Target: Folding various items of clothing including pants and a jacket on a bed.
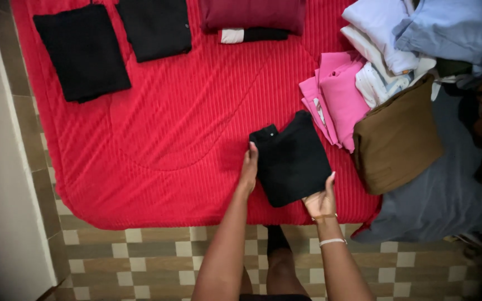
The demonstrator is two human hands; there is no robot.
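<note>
Held between both hands, basically: left hand (249,167) pressed flat and open against the left edge of a folded black garment (291,158), right hand (321,199) cupped at its lower right corner, fingers up along the edge, though couldn't tell if anything was actually pinched. Sat right between the two hands on the red ribbed bedspread (185,128), near the bed's front edge, tilted a bit so one corner pointed toward the pink pile. Just beside it on the right, a stack of pink folded clothes (338,97), almost touching its top corner, and next to that a brown cushion-like bundle (397,136) leaning over a grey-blue sheet (436,206). Further back on the right, a heap of pale blue and white clothes (397,44). Well apart on the far left, two more black folded pieces (82,50) (154,28) lying flat, plus a dark maroon folded item (252,14) with a small white and black piece (252,35) just below it. Checkered tile floor (157,262) under the bed edge. Nothing really in the way between hands and garment. Looked like a neat rectangle, plain black, thick fold, with a tiny pale button or tag near the top left corner. Gold bracelet (323,217) and white band (332,242) on the right wrist too.
</note>
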